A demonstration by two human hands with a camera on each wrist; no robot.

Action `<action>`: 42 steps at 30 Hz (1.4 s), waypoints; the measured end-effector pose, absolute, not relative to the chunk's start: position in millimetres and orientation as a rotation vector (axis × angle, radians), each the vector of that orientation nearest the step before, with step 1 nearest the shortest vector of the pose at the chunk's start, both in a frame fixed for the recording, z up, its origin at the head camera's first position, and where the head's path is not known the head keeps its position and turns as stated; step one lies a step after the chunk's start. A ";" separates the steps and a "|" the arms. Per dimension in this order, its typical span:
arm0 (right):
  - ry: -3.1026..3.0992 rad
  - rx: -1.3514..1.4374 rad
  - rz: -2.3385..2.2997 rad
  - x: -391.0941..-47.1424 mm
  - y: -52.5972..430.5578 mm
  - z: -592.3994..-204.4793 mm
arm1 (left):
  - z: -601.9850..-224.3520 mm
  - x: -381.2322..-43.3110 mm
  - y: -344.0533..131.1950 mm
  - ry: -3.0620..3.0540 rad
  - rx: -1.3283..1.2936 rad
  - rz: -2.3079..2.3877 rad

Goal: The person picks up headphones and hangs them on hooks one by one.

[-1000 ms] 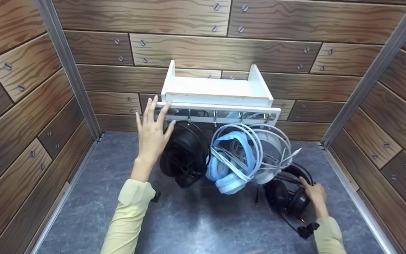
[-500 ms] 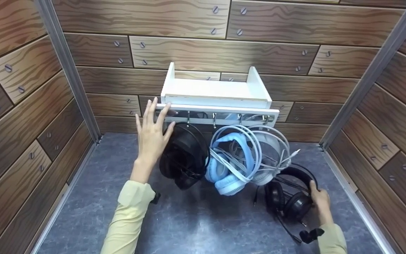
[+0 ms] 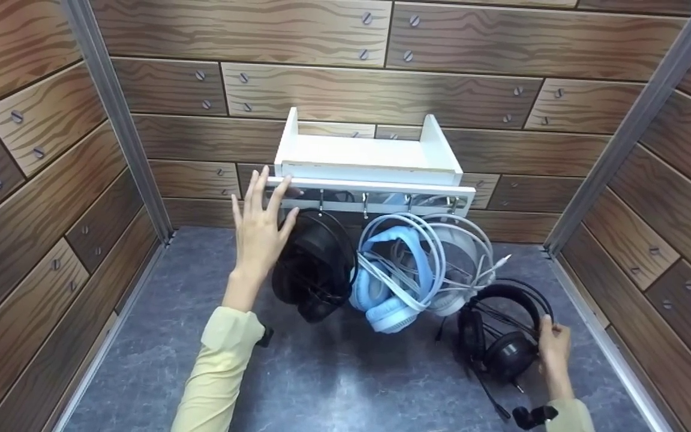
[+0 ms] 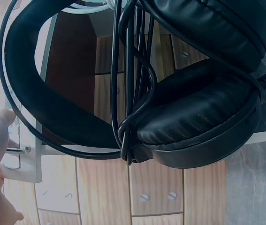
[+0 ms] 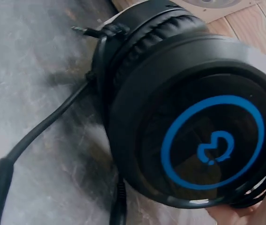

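My right hand [image 3: 555,348] grips a black headset [image 3: 510,357] by the side of its headband, low at the right. In the right wrist view, its round ear cup [image 5: 212,140] bears a blue ring and logo, and a microphone boom [image 5: 43,119] sticks out. My left hand [image 3: 258,231], fingers straight and spread, rests on the left end of a white hook rail [image 3: 375,183]. Beside it hangs another black headset [image 3: 315,264], its cable bundled. Light blue headphones [image 3: 396,312] and a whitish pair [image 3: 462,240] with looped pale cables hang further right.
Above the rail, a white open shelf [image 3: 357,150] stands against the wood-patterned back wall [image 3: 321,90]. Metal hooks [image 3: 365,204] line the rail. Similar side walls [image 3: 663,210] enclose the dark grey floor [image 3: 345,384].
My right hand has moved a little right and down along the headband, and the headset has turned and shifted slightly right with it. My left hand and the hanging headphones stay in place.
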State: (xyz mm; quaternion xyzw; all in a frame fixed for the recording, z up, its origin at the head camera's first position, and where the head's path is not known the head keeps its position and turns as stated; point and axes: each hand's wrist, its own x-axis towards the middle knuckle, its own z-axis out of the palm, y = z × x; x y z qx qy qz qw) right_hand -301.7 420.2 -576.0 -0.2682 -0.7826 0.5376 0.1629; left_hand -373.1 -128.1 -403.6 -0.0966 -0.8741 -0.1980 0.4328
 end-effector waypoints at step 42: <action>-1.821 -0.544 1.172 -229.2 400.9 -522.5 | -404.4 -373.9 -127.2 -2.167 -0.245 -0.512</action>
